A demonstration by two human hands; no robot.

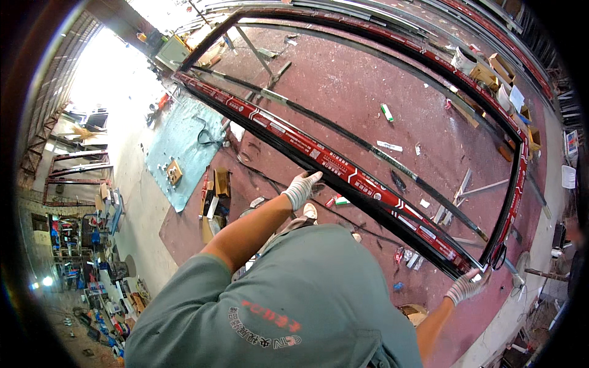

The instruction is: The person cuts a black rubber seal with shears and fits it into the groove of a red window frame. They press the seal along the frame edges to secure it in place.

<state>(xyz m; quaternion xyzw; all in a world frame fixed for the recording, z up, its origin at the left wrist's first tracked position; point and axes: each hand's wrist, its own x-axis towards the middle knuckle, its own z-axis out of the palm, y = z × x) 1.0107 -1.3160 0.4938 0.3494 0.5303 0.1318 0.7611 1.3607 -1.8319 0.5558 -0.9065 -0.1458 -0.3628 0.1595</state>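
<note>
Head view: Your left hand (302,187) wears a white knit glove and rests, fingers spread flat, on the near rail of a large black frame (343,168) covered with red protective film. Nothing is pinched there; the palm only presses on the rail's top edge. Your right hand (465,286), gloved the same way, is curled around the frame's near right corner, where the long rail meets the short side rail. Your two hands are well apart along that one rail.

The frame lies flat on a dark red floor sheet (343,92). Its far rail curves along the upper edge of the view, and the right rail runs down to your right hand. A thin black strip (392,161) lies loose inside the frame, roughly parallel to the near rail. The inner area is largely open, with small scraps scattered about.

Beside your left hand, outside the frame, cardboard boxes (215,190) sit near a blue tarp (181,138). More boxes (491,70) crowd the far right edge. Pale concrete floor (132,184) opens beyond the tarp.
</note>
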